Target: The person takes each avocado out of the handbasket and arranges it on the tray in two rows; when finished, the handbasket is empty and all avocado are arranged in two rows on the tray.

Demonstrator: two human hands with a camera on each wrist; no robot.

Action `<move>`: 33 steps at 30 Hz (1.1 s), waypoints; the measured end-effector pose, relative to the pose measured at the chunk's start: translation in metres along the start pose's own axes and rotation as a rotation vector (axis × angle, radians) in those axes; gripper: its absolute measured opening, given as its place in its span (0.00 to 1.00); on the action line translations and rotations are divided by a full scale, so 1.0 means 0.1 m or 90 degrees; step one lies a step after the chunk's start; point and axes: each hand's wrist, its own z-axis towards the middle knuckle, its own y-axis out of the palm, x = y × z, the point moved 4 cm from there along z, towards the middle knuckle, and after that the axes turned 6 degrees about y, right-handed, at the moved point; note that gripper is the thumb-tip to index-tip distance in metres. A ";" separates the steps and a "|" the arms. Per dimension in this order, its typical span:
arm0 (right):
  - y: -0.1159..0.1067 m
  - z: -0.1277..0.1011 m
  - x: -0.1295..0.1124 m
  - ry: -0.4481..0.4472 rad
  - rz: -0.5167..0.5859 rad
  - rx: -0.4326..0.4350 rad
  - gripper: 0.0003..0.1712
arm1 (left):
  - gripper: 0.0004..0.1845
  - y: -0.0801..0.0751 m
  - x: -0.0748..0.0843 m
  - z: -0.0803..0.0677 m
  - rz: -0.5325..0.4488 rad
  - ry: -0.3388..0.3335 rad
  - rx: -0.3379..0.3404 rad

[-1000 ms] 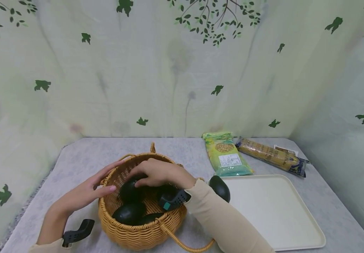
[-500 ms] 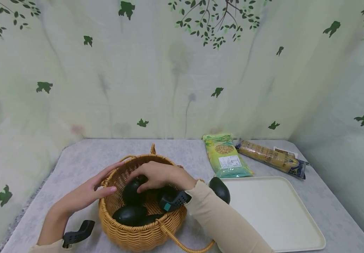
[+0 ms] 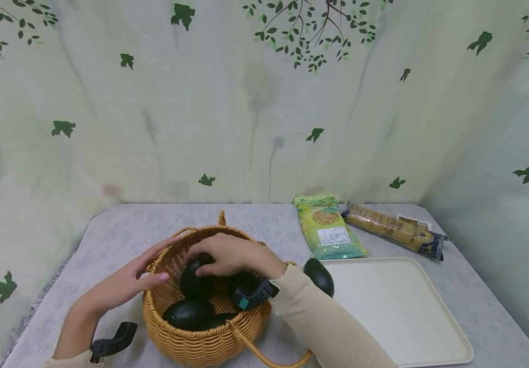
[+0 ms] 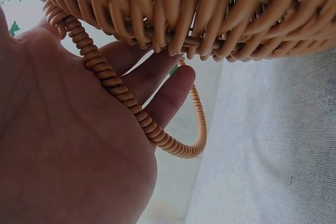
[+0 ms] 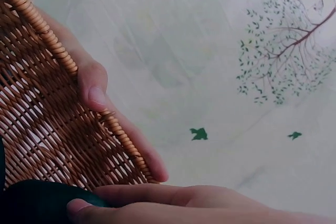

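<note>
A round wicker basket [image 3: 200, 337] stands on the grey cloth and holds several dark green avocados. My right hand [image 3: 209, 263] reaches inside from the right and grips one avocado [image 3: 194, 283] from above. In the right wrist view its fingers [image 5: 157, 198] curl over that dark avocado [image 5: 37, 203]. My left hand [image 3: 151, 268] lies flat against the basket's left rim with straight fingers. The left wrist view shows its palm [image 4: 63, 145] pressed to the basket wall [image 4: 210, 14], beside a handle loop [image 4: 181, 148]. Two more avocados [image 3: 188, 313] lie lower in the basket.
One avocado [image 3: 319, 276] sits at the left edge of a cream tray [image 3: 407, 317] to the right of the basket. Behind the tray lie a green food packet [image 3: 328, 227] and a long yellow packet [image 3: 395, 230]. A leaf-print curtain closes off the back and sides.
My right hand has drawn the gripped avocado slightly up and to the right inside the basket. The left hand stays against the rim.
</note>
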 end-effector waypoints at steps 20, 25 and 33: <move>-0.19 -0.28 -0.07 -0.007 0.030 0.050 0.19 | 0.36 0.00 -0.01 0.00 0.010 -0.016 0.003; -0.22 -0.36 -0.04 -0.012 0.054 0.067 0.19 | 0.36 0.00 0.00 0.00 -0.001 -0.018 0.001; -0.29 -0.50 -0.02 -0.015 0.084 0.092 0.19 | 0.36 0.01 0.01 0.01 0.007 -0.013 0.001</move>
